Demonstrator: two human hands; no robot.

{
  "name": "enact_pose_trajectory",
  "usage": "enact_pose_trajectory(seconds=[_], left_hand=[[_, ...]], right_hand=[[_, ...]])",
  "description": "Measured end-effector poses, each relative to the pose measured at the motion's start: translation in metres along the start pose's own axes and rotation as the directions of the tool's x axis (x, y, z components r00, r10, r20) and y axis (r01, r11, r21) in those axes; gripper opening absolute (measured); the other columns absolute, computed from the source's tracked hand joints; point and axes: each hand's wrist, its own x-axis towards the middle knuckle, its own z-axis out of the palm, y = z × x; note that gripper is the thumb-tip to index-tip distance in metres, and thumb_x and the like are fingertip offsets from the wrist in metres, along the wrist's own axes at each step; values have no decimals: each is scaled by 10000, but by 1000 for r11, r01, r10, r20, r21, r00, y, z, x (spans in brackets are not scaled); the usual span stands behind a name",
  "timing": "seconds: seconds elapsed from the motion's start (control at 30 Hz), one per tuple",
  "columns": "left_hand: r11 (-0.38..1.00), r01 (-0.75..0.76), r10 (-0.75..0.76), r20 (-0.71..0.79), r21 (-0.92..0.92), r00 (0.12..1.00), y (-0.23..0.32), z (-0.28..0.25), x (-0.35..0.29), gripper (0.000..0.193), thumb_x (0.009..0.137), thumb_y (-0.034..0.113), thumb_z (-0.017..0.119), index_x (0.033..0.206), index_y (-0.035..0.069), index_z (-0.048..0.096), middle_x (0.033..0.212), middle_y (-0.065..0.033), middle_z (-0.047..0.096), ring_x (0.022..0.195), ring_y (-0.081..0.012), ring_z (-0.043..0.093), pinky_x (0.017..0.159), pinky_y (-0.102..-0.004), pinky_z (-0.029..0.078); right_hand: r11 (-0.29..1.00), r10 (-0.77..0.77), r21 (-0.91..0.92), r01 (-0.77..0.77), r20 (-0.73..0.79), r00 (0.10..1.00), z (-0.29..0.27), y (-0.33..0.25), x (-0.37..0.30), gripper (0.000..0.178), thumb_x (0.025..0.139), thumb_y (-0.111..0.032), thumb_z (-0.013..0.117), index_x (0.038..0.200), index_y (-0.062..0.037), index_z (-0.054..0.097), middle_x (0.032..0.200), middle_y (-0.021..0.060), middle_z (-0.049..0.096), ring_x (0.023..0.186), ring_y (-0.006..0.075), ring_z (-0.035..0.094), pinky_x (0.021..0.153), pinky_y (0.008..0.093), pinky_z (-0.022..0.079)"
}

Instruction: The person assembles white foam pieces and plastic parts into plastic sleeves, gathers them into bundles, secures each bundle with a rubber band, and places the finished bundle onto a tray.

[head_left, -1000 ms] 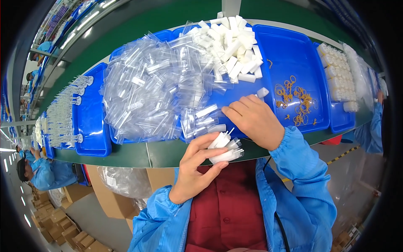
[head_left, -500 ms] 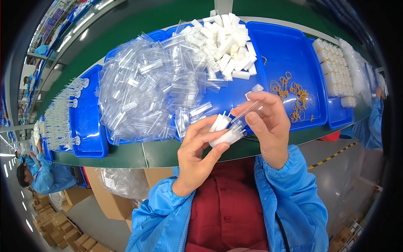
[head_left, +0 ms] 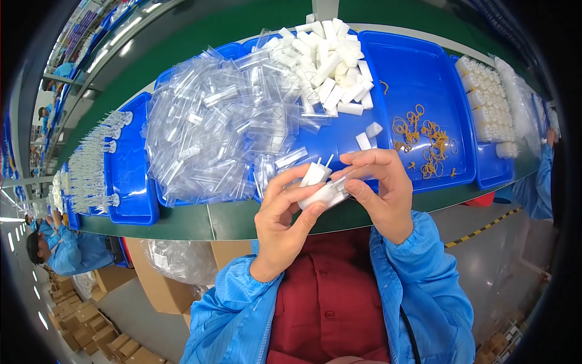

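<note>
My left hand [head_left: 280, 221] is closed around white block-like pieces [head_left: 322, 195], held side by side above the table's near edge. Thin clear tips poke up from one of them. At their right end my right hand [head_left: 385, 191] has its thumb and fingers bent round a slim clear plastic tube, partly hidden by the fingers. Just beyond the hands two loose white blocks [head_left: 364, 141] lie in the blue tray. Farther back in that tray are a heap of clear plastic sleeves [head_left: 206, 127] and a pile of white blocks [head_left: 330, 67].
A blue tray [head_left: 412, 67] on the right holds yellow rubber bands [head_left: 429, 136]. Beyond it stand bundles of white-tipped parts [head_left: 487, 106]. At the left, clear stemmed parts [head_left: 94, 164] stand by another tray [head_left: 128, 188]. A cardboard box [head_left: 160, 279] sits below the table.
My right hand has lowered and moved slightly left, bringing the clear tube down against the white pieces. The left hand has kept its grip and barely moved.
</note>
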Motion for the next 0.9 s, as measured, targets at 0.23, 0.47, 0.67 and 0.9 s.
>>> enact_pose_trajectory(seconds=[0.23, 0.47, 0.67, 0.9], left_hand=[[996, 39, -39, 7, 82, 999, 2, 3, 3, 160, 895, -5, 693, 1055, 0, 695, 1318, -155, 542, 1126, -231, 624, 903, -331, 552], [845, -208, 201, 68, 493, 977, 6, 10, 10, 202, 825, -7, 758, 1021, 22, 724, 1270, -148, 587, 1106, -280, 626, 904, -346, 525], [896, -154, 146, 51, 417, 988, 5, 13, 3, 266, 813, 19, 792, 1076, 31, 755, 1317, -165, 573, 1167, -283, 613, 931, -362, 536], [975, -40, 30, 47, 219, 998, 10, 11, 2, 327, 822, -44, 759, 1142, 10, 718, 1314, -166, 573, 1178, -289, 618, 919, -350, 555]], right_hand=[[968, -201, -153, 197, -9, 980, -2, 5, -10, 282, 872, -60, 753, 1109, -57, 600, 1107, 105, 666, 1091, 225, 609, 918, 320, 493], [908, -242, -355, 223, -10, 970, -13, 9, -12, 270, 851, -70, 769, 1080, -71, 627, 1101, 110, 667, 1118, 264, 579, 952, 354, 457], [927, -134, -334, 171, 132, 982, -25, 2, -4, 279, 859, -97, 769, 1086, -68, 610, 1143, 128, 660, 1112, 257, 593, 1010, 355, 439], [980, 171, 97, -173, 34, 985, -31, 1, -4, 254, 884, -83, 746, 1075, -62, 581, 1173, 133, 636, 1070, 177, 636, 987, 331, 465]])
